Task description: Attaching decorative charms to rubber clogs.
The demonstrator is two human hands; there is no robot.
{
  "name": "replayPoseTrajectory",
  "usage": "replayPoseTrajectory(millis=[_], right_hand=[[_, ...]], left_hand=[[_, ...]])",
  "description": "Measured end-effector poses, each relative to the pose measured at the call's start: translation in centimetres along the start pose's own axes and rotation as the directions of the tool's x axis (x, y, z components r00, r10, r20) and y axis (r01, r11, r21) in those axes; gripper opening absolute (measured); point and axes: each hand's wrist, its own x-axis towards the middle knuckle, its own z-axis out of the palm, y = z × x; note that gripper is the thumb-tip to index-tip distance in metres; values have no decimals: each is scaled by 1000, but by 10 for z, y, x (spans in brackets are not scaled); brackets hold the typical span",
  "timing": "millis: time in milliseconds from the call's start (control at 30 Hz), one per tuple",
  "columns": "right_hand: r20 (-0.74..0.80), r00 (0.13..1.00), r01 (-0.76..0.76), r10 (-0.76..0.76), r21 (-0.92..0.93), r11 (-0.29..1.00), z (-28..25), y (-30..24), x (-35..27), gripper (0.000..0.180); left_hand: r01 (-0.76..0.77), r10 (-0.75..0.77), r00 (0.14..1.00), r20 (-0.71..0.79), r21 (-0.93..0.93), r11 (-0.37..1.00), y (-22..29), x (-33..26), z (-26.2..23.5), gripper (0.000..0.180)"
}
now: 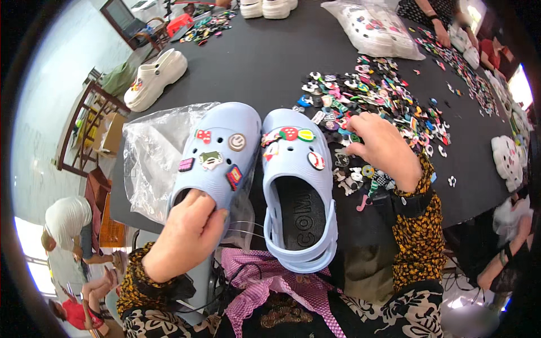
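Note:
Two light blue clogs lie side by side in front of me. My left hand [189,234] grips the left clog [225,127] at its foot opening, with the fingertips hidden inside. Several charms sit on that clog, among them a smiley charm [237,142] and a red bear-like charm [203,136]. The right clog [328,194] bears a strawberry charm [289,133] and a baseball charm [316,161], and no hand touches it. Over the near edge of a loose pile of shoe charms [360,93], my right hand [389,147] has thumb and forefinger apart.
A clear plastic bag [149,163] lies partly under the left clog. White clogs [156,79] stand farther left on the black table [253,62]. At the back right are a bag of white clogs [372,28], more charms [468,73] and another person's hand [442,35].

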Motion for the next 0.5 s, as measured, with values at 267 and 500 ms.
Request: replayPoseTrajectory(millis=[267,500], right_hand=[[29,999,-49,46,95,994,-2,12,1,16],[59,974,-189,219,747,637,-15,8,14,19]], left_hand=[[-96,96,987,-126,0,995,-3,8,22,15],[-70,88,990,-110,159,985,15,4,30,20]])
